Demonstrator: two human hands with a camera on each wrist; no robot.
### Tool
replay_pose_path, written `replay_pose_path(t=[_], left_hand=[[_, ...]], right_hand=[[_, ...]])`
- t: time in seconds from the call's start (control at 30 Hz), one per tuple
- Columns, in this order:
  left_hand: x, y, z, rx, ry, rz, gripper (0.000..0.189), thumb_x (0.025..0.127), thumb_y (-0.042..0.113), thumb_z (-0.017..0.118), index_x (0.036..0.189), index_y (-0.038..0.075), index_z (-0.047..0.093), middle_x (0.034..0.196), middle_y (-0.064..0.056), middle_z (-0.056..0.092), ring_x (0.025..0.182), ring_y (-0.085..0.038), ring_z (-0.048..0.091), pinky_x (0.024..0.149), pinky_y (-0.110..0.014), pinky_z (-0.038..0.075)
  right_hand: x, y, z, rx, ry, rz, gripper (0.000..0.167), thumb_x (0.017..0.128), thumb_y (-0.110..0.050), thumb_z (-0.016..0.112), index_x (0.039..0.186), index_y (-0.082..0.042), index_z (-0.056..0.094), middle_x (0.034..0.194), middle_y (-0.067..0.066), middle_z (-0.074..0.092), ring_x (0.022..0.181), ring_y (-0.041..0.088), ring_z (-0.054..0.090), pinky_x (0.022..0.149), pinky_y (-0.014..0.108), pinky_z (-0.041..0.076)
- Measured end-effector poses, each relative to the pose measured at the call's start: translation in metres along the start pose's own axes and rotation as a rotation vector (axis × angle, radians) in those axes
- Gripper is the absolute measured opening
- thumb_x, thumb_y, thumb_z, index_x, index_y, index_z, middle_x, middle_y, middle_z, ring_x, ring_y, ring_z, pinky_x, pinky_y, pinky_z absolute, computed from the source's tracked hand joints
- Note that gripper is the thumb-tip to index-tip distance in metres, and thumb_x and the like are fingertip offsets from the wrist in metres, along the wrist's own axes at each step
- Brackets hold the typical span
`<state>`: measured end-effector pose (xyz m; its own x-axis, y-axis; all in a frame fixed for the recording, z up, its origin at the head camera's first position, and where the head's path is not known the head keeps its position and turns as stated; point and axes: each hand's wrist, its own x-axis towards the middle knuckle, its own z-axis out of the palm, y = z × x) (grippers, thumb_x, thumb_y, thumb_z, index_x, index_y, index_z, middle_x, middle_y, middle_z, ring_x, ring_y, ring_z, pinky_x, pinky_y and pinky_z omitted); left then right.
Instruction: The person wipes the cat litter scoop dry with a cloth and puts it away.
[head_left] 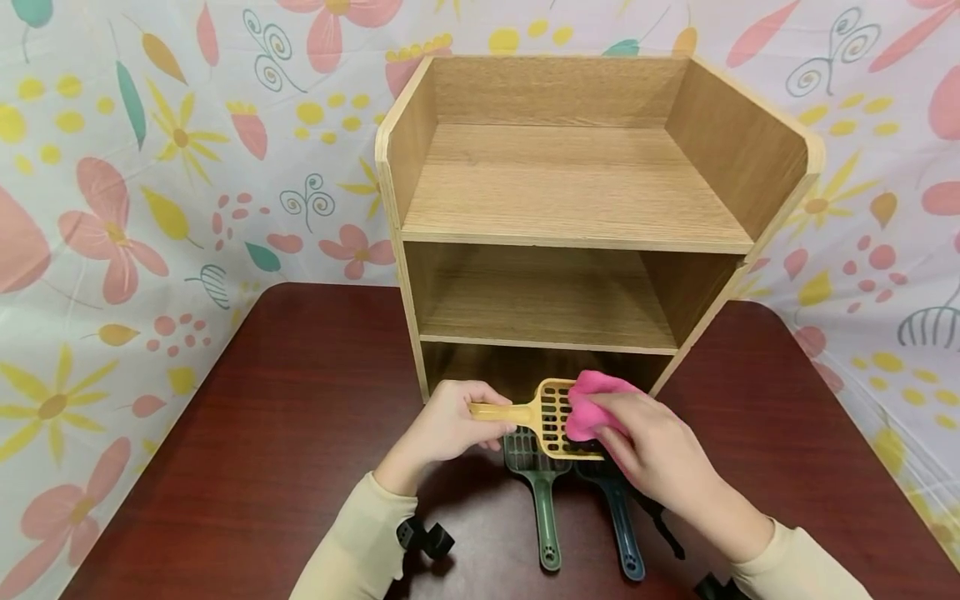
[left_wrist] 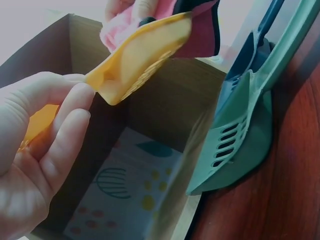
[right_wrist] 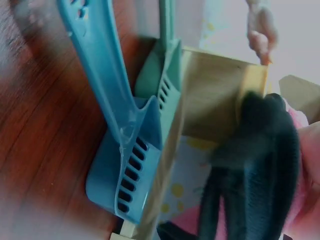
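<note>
My left hand (head_left: 457,421) grips the handle of a yellow slotted litter scoop (head_left: 537,414), held level in front of the shelf. In my right hand (head_left: 660,442) is a bunched pink cloth (head_left: 588,408), pressed into the scoop's basket and covering its right part. The left wrist view shows the scoop (left_wrist: 145,47) side-on, thumb and fingers around its handle. Below it, a green litter scoop (head_left: 543,500) and a blue litter scoop (head_left: 622,525) lie side by side, handles toward me. Black straps (right_wrist: 255,165) hide much of the cloth in the right wrist view.
A wooden shelf unit (head_left: 577,183) with a raised back and sides stands on the dark red-brown table (head_left: 315,400), right behind the hands. A flower-printed curtain (head_left: 180,217) hangs around the table. A small black device (head_left: 426,537) sits at the left sleeve.
</note>
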<state>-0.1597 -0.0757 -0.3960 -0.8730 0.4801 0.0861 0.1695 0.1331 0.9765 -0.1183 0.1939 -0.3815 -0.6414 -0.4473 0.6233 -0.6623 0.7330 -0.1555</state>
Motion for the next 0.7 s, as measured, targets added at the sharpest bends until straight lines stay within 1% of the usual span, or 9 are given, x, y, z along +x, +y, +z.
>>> replay_pose_path(t=[0.07,0.17,0.23,0.3,0.37,0.47,0.57,0.63,0.7], left_hand=[[0.000,0.000,0.001,0.000,-0.001,0.000,0.021,0.077,0.003,0.074,0.096,-0.005,0.069,0.077,-0.022,0.070,0.052,-0.020,0.065,0.055,-0.055,0.054],[0.000,-0.001,0.001,-0.005,-0.001,0.006,0.021,0.077,0.002,0.074,0.096,-0.005,0.069,0.075,-0.022,0.069,0.051,-0.017,0.065,0.055,-0.055,0.054],[0.000,0.000,0.001,-0.012,0.002,0.012,0.020,0.077,0.001,0.074,0.095,-0.005,0.069,0.074,-0.022,0.069,0.050,-0.015,0.064,0.055,-0.055,0.054],[-0.001,0.001,0.001,-0.023,0.006,0.018,0.020,0.077,0.001,0.073,0.095,-0.004,0.069,0.074,-0.022,0.069,0.050,-0.014,0.064,0.055,-0.055,0.054],[-0.002,0.002,0.001,-0.031,0.011,0.020,0.019,0.077,0.001,0.074,0.095,-0.004,0.069,0.075,-0.022,0.069,0.050,-0.014,0.064,0.056,-0.056,0.053],[-0.005,0.004,0.000,-0.043,0.020,0.017,0.020,0.076,0.001,0.074,0.095,-0.003,0.070,0.077,-0.023,0.069,0.050,-0.014,0.064,0.056,-0.056,0.053],[-0.010,0.007,-0.002,-0.056,0.020,0.023,0.021,0.076,0.001,0.075,0.096,-0.004,0.069,0.081,-0.023,0.070,0.051,-0.016,0.064,0.056,-0.056,0.053],[-0.012,0.010,-0.003,-0.056,0.017,0.039,0.022,0.076,0.001,0.075,0.096,-0.005,0.069,0.082,-0.024,0.070,0.051,-0.018,0.065,0.055,-0.054,0.054],[-0.014,0.012,-0.004,-0.056,0.012,0.062,0.022,0.075,0.000,0.075,0.095,-0.006,0.069,0.081,-0.025,0.069,0.051,-0.022,0.065,0.054,-0.052,0.054]], right_hand=[[-0.004,0.001,-0.004,0.017,0.020,0.072,0.023,0.088,-0.020,0.067,0.110,-0.014,0.066,0.101,0.002,0.068,0.096,0.018,0.061,0.084,0.028,0.042],[-0.009,0.002,-0.009,0.066,0.096,0.211,0.041,0.072,0.000,0.077,0.109,-0.012,0.066,0.095,0.003,0.068,0.080,0.011,0.058,0.072,0.021,0.044],[-0.012,0.003,-0.011,0.151,0.157,0.335,0.041,0.071,0.006,0.075,0.108,-0.009,0.066,0.087,0.001,0.066,0.070,0.005,0.055,0.063,0.017,0.043],[-0.014,0.003,-0.013,0.272,0.218,0.464,0.035,0.076,0.007,0.071,0.108,-0.005,0.064,0.080,-0.006,0.065,0.060,0.000,0.052,0.054,0.013,0.043],[-0.016,0.002,-0.014,0.467,0.267,0.603,0.028,0.084,0.006,0.065,0.109,-0.005,0.062,0.077,-0.011,0.063,0.056,-0.002,0.052,0.049,0.013,0.044],[-0.018,0.001,-0.013,0.835,0.343,0.728,0.021,0.092,0.001,0.055,0.111,-0.007,0.058,0.084,-0.012,0.067,0.064,0.000,0.061,0.055,0.015,0.051],[-0.019,0.001,-0.012,1.136,0.426,0.783,0.018,0.096,-0.003,0.049,0.111,-0.011,0.056,0.093,-0.006,0.069,0.078,0.003,0.065,0.065,0.016,0.054],[-0.019,0.002,-0.012,1.233,0.442,0.784,0.016,0.097,-0.005,0.047,0.111,-0.012,0.055,0.097,-0.006,0.068,0.083,0.004,0.066,0.070,0.017,0.054],[-0.019,0.001,-0.013,1.319,0.421,0.784,0.016,0.099,-0.009,0.045,0.112,-0.013,0.054,0.099,-0.005,0.067,0.083,0.005,0.066,0.071,0.018,0.055]])
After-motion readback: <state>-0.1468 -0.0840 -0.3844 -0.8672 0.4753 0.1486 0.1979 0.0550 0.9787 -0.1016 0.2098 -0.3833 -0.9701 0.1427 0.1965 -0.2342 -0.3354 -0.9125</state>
